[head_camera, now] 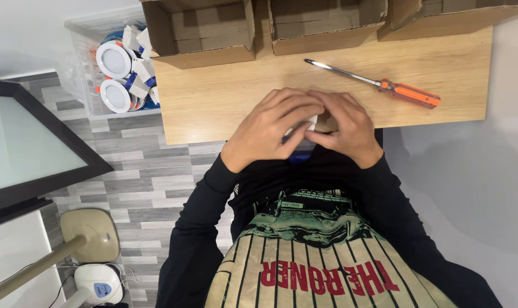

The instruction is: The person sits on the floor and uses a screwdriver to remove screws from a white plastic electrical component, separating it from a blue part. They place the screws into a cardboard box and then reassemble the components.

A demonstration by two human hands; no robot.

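My left hand (273, 128) and my right hand (344, 125) are cupped together at the near edge of a light wooden table (213, 97). Between them they clasp a small white object (309, 122); only a sliver of it shows, with a bit of blue below it. Its shape is mostly hidden by my fingers. An orange-handled screwdriver (379, 84) lies on the table just beyond my right hand, untouched.
Three open cardboard boxes (202, 34) (324, 25) (441, 17) line the table's far edge. A clear plastic bin (85, 63) with several round white light fittings (114, 60) stands on the floor at the left. A dark-framed glass panel (31, 142) and a lamp base (90, 234) lie lower left.
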